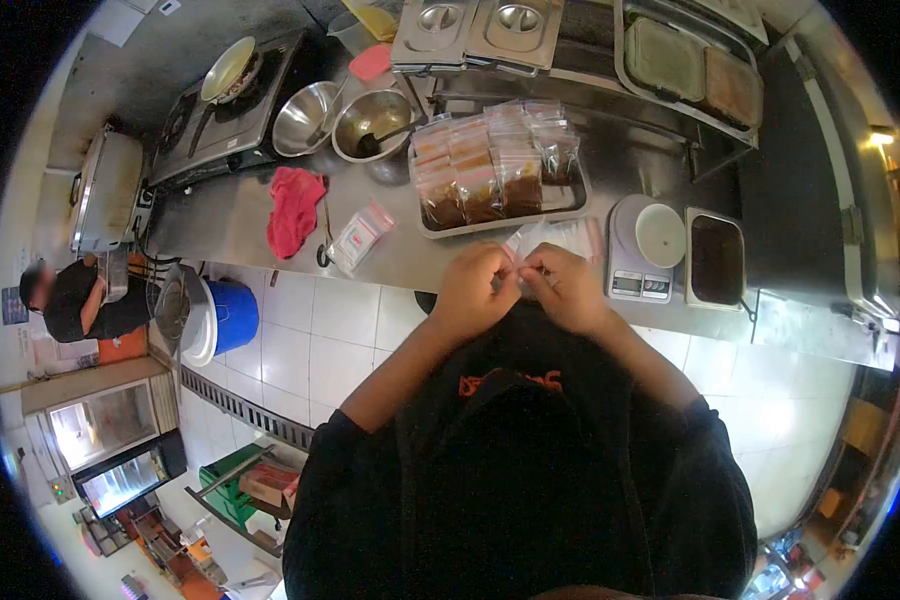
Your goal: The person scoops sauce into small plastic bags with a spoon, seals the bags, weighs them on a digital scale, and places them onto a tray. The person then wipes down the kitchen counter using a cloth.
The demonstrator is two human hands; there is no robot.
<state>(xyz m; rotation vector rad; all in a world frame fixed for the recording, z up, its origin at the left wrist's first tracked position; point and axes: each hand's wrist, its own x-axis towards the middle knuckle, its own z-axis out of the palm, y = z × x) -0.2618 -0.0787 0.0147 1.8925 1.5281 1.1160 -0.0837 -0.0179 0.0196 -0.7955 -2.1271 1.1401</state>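
My left hand (483,287) and my right hand (567,287) meet at the counter's front edge, fingertips pinched together on what looks like a clear plastic zip bag. Most of that bag is hidden by my fingers. Just beyond them lie flat, unfilled-looking zip bags (568,238) with a red edge. Behind these stands a metal tray (450,231) holding several filled zip bags (478,190) with dark brown contents. To the right of my right hand sits a kitchen scale (625,262) bearing a round white bowl (660,236).
A rectangular pan of dark food (716,258) with a utensil sits right of the scale. Leftward are a pack of bags (360,238), a red cloth (295,212), metal bowls (371,112) and a stove (225,115). Another person (75,300) stands far left near a blue bin (235,314).
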